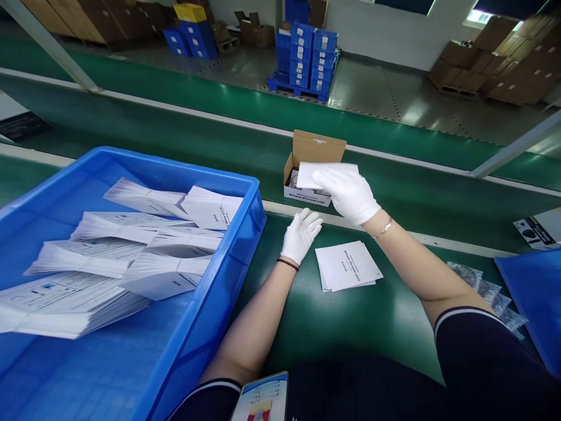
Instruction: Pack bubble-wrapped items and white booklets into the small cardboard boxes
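Note:
My right hand [348,193], in a white glove, grips a white booklet [324,168] above an open cardboard box [307,196] printed "Minute Stream 1000". The box's brown lid [319,146] stands raised at the back, and the booklet and hand hide much of the inside. My gloved left hand [301,234] is just in front of the box, fingers extended, holding nothing. Between my forearms, a small stack of white booklets [348,266] with the same print lies on the green work surface [350,327].
On the left stands a blue bin [210,304] with banded bundles of booklets [109,257]. Small clear bags [491,289] lie at right beside another blue bin [534,298]. A printed box [541,228] sits on the conveyor [416,204] at far right. A metal post [52,44] rises left.

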Tool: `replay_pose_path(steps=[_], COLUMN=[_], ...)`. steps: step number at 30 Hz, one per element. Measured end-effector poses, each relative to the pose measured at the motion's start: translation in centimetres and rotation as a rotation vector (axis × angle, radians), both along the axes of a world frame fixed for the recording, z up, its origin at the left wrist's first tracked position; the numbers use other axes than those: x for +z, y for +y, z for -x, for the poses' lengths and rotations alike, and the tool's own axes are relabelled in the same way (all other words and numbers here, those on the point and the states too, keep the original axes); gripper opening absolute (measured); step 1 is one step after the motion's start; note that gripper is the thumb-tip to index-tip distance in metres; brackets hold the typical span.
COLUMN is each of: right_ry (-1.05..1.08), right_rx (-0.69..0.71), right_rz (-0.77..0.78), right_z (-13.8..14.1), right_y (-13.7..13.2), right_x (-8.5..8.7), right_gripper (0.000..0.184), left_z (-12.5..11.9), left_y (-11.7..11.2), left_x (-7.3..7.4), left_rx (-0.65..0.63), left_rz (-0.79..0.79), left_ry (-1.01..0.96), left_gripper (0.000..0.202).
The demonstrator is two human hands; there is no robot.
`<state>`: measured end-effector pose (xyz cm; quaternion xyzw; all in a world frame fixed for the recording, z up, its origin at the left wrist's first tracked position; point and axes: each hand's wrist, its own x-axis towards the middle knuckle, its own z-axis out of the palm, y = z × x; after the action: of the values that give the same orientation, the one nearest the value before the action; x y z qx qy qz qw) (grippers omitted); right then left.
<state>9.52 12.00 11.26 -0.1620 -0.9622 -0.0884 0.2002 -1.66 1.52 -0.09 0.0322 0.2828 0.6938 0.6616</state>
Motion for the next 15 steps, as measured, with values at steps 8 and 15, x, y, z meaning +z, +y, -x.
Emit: replay_pose_path(steps=[8, 15], right_ry=[-0.249, 0.258], right_rx=[-0.327, -0.17], right_rz=[0.258, 0.229], right_z=[3.8, -0.5], right_y=[6.0, 1.5], right_x=[-5.7, -0.7], right_gripper=[0.055, 0.042], left_z=[-0.1, 0.0], left_y=[0.2, 0.3], left_x=[0.2, -0.4], left_rx=[-0.094, -0.103], left_rz=[0.071, 0.054], left_ry=[0.05, 0.08], left_gripper=[0.044, 0.042])
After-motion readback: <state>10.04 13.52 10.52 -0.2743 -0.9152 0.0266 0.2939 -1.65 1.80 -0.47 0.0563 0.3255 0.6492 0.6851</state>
